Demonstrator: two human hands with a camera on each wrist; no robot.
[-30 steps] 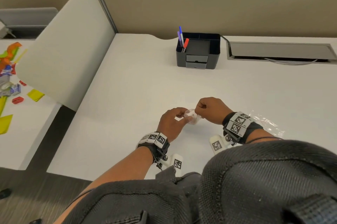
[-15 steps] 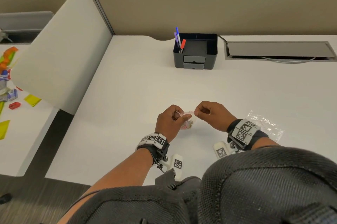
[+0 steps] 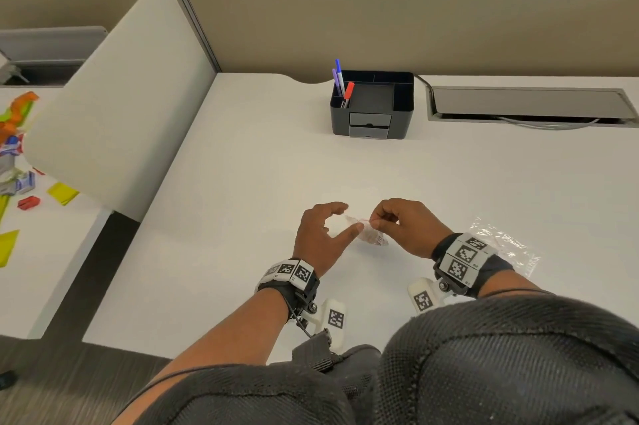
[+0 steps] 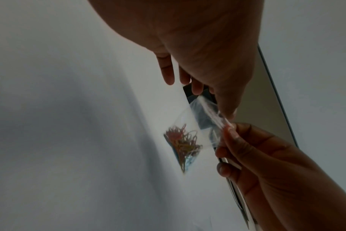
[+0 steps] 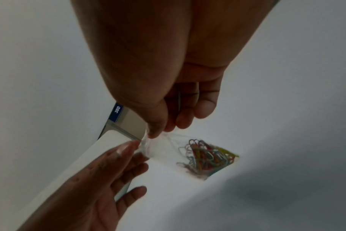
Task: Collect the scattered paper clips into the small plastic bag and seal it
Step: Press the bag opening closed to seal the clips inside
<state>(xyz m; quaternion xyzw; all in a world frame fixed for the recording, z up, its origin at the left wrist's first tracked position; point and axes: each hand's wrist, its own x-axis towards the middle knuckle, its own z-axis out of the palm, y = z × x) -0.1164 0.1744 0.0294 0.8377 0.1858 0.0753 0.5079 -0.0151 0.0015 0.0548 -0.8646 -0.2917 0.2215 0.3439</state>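
A small clear plastic bag [image 3: 373,237] hangs just above the white desk [image 3: 242,217], with several coloured paper clips [image 5: 207,157] bunched in its lower corner. My right hand [image 3: 371,222] pinches the bag's top strip between thumb and fingertips. My left hand [image 3: 347,217] is spread in a loose C, its thumb tip touching the strip beside the right fingers and its index finger lifted off. In the left wrist view the clips [image 4: 182,143] dangle below the strip held by the right hand [image 4: 227,129]. The bag's mouth is too blurred to judge.
A black desk organiser [image 3: 371,106] with pens stands at the back centre, beside a grey cable slot [image 3: 529,102]. A larger crumpled clear bag [image 3: 501,244] lies by my right wrist. A white partition [image 3: 121,95] borders the left, with a cluttered desk [image 3: 20,154] beyond.
My left hand has let go of its pinch on the bag's top and spread its fingers. The right hand keeps its grip, and the bag has swung toward the right hand.
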